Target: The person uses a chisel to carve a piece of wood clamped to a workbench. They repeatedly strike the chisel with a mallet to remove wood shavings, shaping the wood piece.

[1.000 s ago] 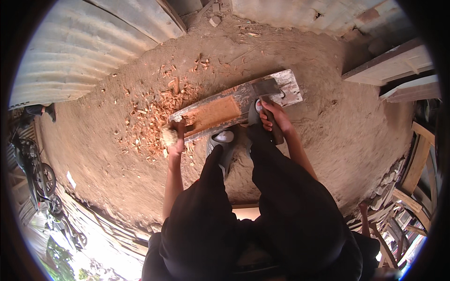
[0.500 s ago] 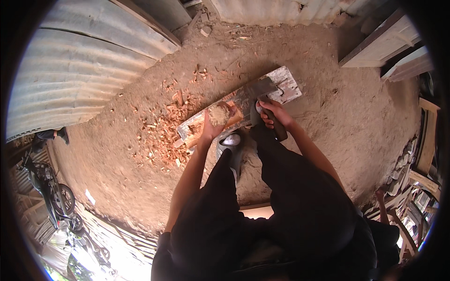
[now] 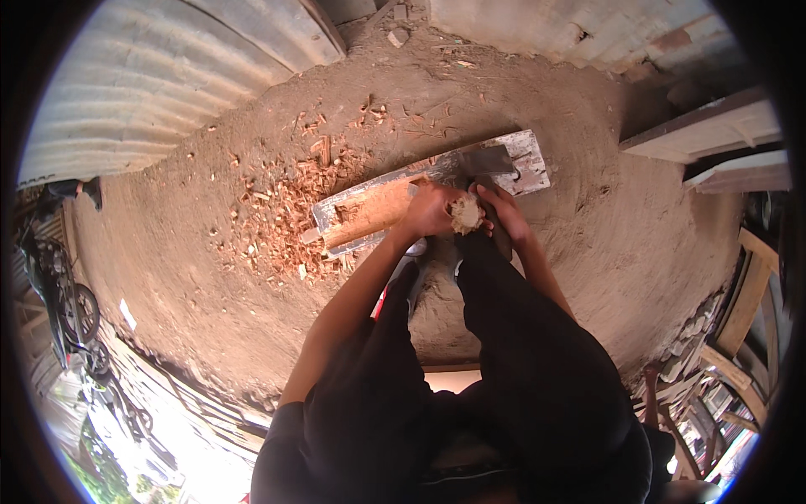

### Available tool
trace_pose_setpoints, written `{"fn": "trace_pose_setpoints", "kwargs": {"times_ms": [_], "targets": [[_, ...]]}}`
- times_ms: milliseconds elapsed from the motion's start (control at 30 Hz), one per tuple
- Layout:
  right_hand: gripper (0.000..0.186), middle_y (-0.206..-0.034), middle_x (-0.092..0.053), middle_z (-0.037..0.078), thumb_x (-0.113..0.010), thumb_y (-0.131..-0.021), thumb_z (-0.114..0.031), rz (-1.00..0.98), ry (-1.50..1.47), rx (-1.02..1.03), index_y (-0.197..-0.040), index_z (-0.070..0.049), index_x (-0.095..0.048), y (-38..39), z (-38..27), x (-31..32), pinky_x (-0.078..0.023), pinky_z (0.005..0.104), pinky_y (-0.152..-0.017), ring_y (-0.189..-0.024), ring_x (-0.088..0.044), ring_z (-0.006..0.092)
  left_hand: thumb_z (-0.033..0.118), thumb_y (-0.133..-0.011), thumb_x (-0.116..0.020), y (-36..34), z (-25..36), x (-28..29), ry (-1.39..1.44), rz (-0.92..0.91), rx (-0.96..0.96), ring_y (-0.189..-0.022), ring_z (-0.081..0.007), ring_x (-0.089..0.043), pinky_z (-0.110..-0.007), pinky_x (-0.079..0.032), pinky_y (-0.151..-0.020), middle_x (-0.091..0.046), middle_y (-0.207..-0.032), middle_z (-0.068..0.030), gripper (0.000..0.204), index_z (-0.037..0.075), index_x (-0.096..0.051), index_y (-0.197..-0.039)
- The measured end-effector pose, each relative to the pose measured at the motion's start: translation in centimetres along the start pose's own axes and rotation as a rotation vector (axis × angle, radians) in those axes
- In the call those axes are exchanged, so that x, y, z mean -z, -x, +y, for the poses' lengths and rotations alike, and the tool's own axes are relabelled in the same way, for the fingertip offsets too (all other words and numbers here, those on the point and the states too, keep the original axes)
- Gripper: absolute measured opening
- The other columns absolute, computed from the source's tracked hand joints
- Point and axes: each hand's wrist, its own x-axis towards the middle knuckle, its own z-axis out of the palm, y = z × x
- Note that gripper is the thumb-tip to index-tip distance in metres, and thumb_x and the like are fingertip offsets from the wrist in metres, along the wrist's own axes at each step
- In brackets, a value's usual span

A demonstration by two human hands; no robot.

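My left hand (image 3: 430,210) is closed around a pale piece of wood (image 3: 466,214), its rough, fibrous end facing up. Close beside it, my right hand (image 3: 508,214) is closed on a dark, long-handled tool (image 3: 504,244); its kind is hard to make out. Both hands are over the right part of a worn plank (image 3: 531,160) with flaking pale paint, lying slantwise in front of my feet. A reddish-brown hollow (image 3: 369,217) runs along the plank's left part. A dark flat patch (image 3: 491,160) shows on the plank beyond my right hand; I cannot tell whether it belongs to the tool.
Wood chips (image 3: 285,202) lie heaped on the dirt floor left of the plank. Corrugated metal sheeting (image 3: 168,92) stands at the far left, a wooden panel (image 3: 714,126) at the right. Motorcycles (image 3: 71,311) are at the left edge, stacked timber (image 3: 739,336) at the right. Another person's arm (image 3: 651,391) shows lower right.
My left hand has moved right with the piece of wood, from over the plank's middle to beside my right hand. The wood's end has tilted. The whole view has shifted slightly.
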Motion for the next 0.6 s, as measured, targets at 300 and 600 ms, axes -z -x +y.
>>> {"fn": "trace_pose_setpoints", "kwargs": {"times_ms": [300, 600], "targets": [[0.037, -0.08, -0.054, 0.002, -0.064, -0.106, -0.025, 0.027, 0.152, -0.006, -0.137, -0.009, -0.053, 2.6, -0.7, -0.9, -0.043, 0.0269, -0.043, -0.052, -0.051, 0.0101, 0.023, -0.071, -0.076, 3.5, -3.3, 0.5, -0.334, -0.041, 0.219, -0.085, -0.04, -0.073, -0.05, -0.057, -0.074, -0.074, -0.085, -0.0202, 0.037, 0.009, -0.073, -0.105], [0.03, -0.077, -0.055, 0.003, -0.062, -0.107, -0.021, 0.05, 0.323, 0.243, -0.129, -0.003, -0.054, 6.3, -5.0, -4.2, -0.04, 0.0268, -0.043, -0.049, -0.049, 0.0098, 0.011, -0.064, -0.07, 2.3, -4.9, 0.8, -0.192, 0.276, 0.046, -0.085, -0.0424, -0.067, -0.052, -0.054, -0.071, -0.065, -0.089, -0.0202, 0.028, 0.001, -0.061, -0.088]]}}
